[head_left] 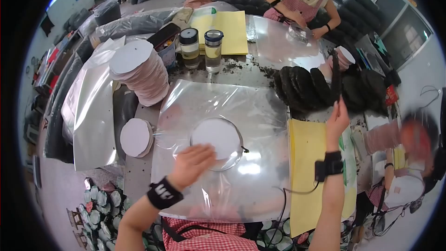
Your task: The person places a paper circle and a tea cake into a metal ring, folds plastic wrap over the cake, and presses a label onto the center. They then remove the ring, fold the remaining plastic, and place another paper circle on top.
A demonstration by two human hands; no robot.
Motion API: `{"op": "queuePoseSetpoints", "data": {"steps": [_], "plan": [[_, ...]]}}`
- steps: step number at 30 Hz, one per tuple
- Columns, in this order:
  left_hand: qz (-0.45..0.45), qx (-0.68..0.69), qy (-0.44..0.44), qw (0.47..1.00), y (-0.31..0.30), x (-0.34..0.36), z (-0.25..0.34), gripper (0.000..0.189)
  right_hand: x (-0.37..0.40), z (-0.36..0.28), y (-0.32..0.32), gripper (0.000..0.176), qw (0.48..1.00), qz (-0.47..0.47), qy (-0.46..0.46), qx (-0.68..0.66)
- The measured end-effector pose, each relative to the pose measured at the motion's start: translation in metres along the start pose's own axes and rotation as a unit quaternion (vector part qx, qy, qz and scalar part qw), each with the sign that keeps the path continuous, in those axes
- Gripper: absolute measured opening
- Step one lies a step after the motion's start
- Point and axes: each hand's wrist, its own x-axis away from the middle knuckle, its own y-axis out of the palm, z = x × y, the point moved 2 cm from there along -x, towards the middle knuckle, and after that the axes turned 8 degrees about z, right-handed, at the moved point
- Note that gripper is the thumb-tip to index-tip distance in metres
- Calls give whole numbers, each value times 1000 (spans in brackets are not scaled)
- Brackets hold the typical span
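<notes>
A white paper disc (218,135) lies on the clear plastic sheets (260,111) in front of me. My left hand (193,162), fingers stretched out, is over the disc's lower left edge; whether it touches cannot be made out. On the right, my right hand (339,117) pinches the lower end of a dark round cake (335,76), seen edge-on and raised. It looks like pressed tea. Behind and beside it, several more dark cakes (297,88) lean in a row. A small dark bit (245,149) lies by the disc's right edge.
A tall stack of round papers (141,76) and a low stack (136,138) stand left. Two lidded bottles (213,53) stand behind the plastic. Yellow paper (306,181) lies right. A co-worker (297,0) works across the table; another person (404,176) is at right.
</notes>
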Motion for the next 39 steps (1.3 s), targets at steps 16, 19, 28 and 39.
{"op": "queuePoseSetpoints", "data": {"steps": [16, 19, 28, 39], "plan": [[-215, -48, -131, 967, 8, -35, -35, 69, 142, -257, 28, 72, 871, -414, -173, -200], [-319, -172, -116, 925, 69, -19, -36, 107, 183, -249, 90, 75, 842, -491, -206, 94], [-409, -93, -109, 901, 87, -16, -53, 86, 209, -219, 121, 62, 834, -525, -159, 60], [-171, -53, -92, 980, -63, 57, 72, 39, 196, -238, 99, 112, 838, -517, -158, 70]]}}
